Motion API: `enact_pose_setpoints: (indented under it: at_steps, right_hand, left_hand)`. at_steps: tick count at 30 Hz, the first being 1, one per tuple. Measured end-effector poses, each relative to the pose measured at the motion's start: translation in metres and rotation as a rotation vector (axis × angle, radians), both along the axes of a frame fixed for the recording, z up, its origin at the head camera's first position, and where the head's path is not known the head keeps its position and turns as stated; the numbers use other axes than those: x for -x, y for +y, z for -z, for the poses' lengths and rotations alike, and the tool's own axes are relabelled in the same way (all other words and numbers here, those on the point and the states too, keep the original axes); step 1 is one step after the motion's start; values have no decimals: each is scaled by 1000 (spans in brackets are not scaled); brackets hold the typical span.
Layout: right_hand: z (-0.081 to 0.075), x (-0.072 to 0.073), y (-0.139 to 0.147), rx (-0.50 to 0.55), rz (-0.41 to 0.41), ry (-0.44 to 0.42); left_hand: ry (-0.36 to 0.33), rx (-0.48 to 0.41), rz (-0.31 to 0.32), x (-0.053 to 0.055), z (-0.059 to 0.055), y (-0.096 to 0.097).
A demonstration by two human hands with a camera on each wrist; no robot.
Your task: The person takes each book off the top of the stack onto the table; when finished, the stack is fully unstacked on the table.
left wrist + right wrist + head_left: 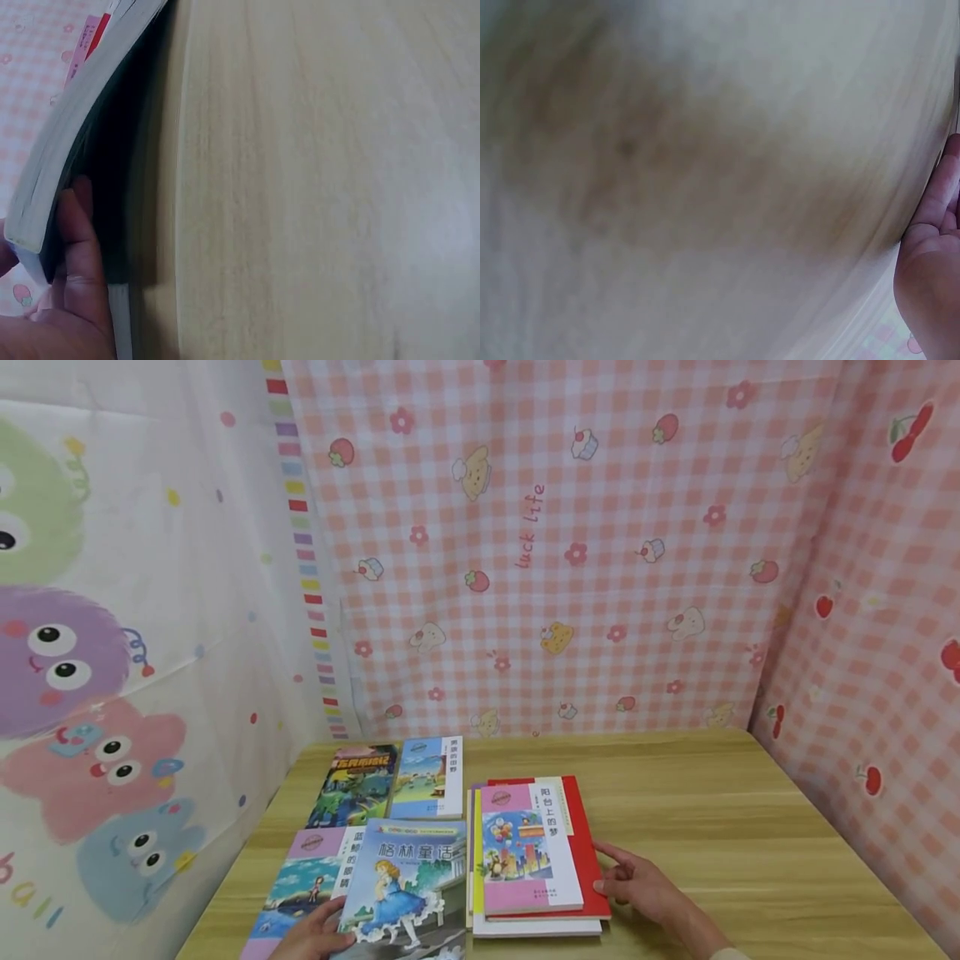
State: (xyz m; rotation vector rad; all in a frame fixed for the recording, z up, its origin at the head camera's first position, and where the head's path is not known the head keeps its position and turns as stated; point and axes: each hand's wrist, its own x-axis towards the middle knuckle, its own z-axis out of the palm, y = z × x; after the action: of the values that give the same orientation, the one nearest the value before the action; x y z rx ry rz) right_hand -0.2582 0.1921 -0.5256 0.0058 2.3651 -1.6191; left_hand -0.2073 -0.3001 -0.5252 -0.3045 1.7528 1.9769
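Note:
In the head view my left hand (311, 935) grips the left edge of a blue picture-covered book (408, 885) with a girl in a blue dress on it. The left wrist view shows the fingers (81, 259) under this book (90, 112), whose near edge is raised and bent. Part of it overlaps a pink-and-blue book (300, 885) at the left. My right hand (648, 889) touches the right edge of a red book (590, 860) with its fingertips. On that red book lies a pink-and-white book (517, 852); a white-edged book (536, 928) is beneath.
A dark-green jungle-cover book (352, 789) and a light-blue-and-white book (431, 777) lie side by side at the back left. Wooden tabletop (712, 810) extends to the right. Checked cloth (600, 610) hangs behind the table, and a cartoon-printed sheet (225, 652) at the left.

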Motion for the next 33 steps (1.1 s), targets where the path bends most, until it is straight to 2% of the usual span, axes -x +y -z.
enact_pose_setpoints:
  at_steps: [2, 7, 10, 18, 23, 28, 33]
  right_hand:
    - [0, 0, 0, 4, -12, 7]
    - [0, 0, 1, -7, 0, 2]
    - [-1, 0, 0, -6, 9, -1]
    - [0, 0, 0, 2, -7, 9]
    - [-1, 1, 0, -3, 6, -2]
    - [-1, 0, 0, 7, -18, -5]
    - [0, 0, 1, 11, -19, -10]
  left_hand:
    - [-7, 44, -17, 1, 1, 3]
    - [13, 216, -52, 3, -2, 14]
    - [24, 275, -67, 2, -6, 20]
    - [88, 336, -44, 1, -14, 23]
    - [88, 395, -42, 3, -17, 20]
    - [128, 383, -39, 2, -20, 21]
    - [158, 361, -73, 5, -27, 26]
